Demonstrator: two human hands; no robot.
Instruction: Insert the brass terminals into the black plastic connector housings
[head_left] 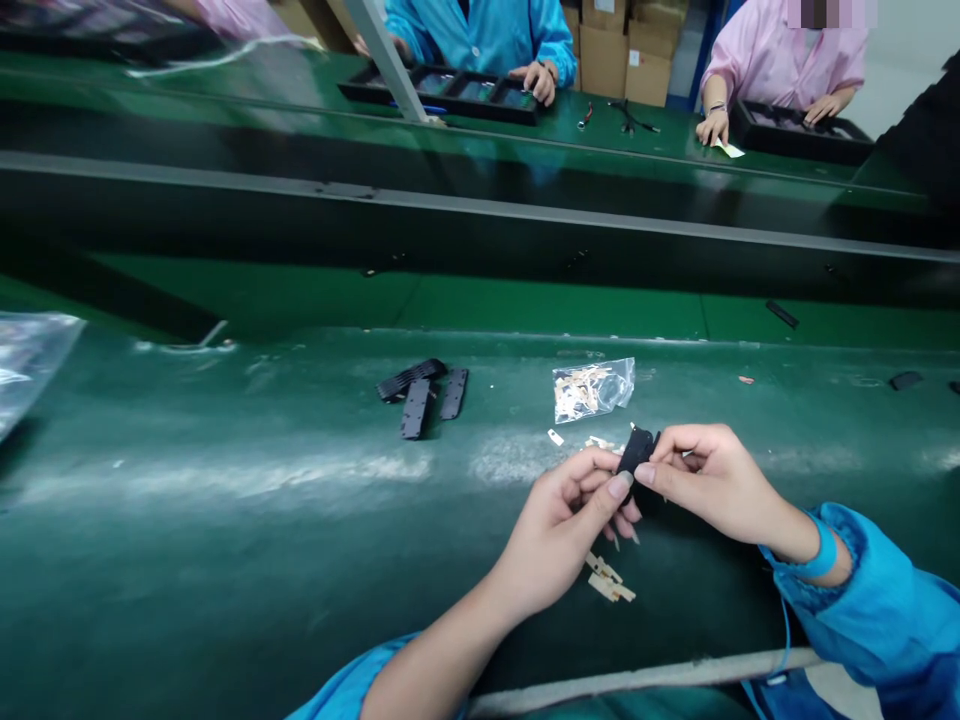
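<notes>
Between my two hands, above the green table, is a small black plastic part [636,452]. My left hand [566,515] is closed on its left side, with the thumb across its face. My right hand [701,480] pinches its right edge between thumb and forefinger; whether a smaller piece is in that pinch is hidden. Just below my left fingers lies a small pile of flat cream-coloured pieces [611,580]. More cream pieces [555,437] lie beyond my hands, beside a clear plastic bag [592,390] that holds many of the same kind.
Several black plastic parts [416,405] are grouped left of the bag. A raised rail [480,205] runs across the table's far side. Behind it, people in blue [480,35] and pink [787,60] work at black trays [465,95]. Another plastic bag [30,365] is at the left edge.
</notes>
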